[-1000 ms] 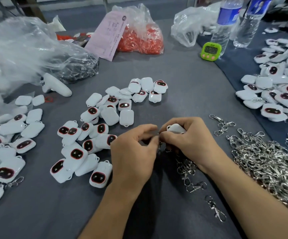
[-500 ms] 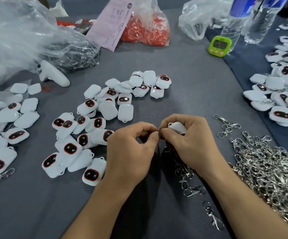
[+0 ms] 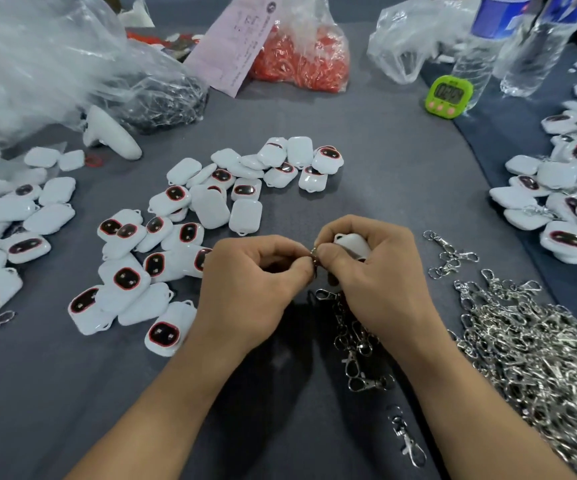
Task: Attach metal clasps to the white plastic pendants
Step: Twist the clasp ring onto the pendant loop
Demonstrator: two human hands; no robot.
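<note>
A white pendant [image 3: 353,242] is held in the curled fingers of the right hand [image 3: 380,282]. A small metal clasp [image 3: 314,252] is pinched between the fingertips of both hands, with the left hand [image 3: 252,289] brought up against the right. A tangle of clasps [image 3: 353,337] is seen below the right hand, and a large heap of clasps [image 3: 539,358] is spread to the right. Loose pendants [image 3: 176,237] are scattered on the grey table [image 3: 366,150] to the left, and a further group of pendants [image 3: 564,202] is laid at the far right. A green timer [image 3: 448,95] is set just beside two water bottles [image 3: 477,53], and a bag of red pieces [image 3: 301,60] is placed at the back.
</note>
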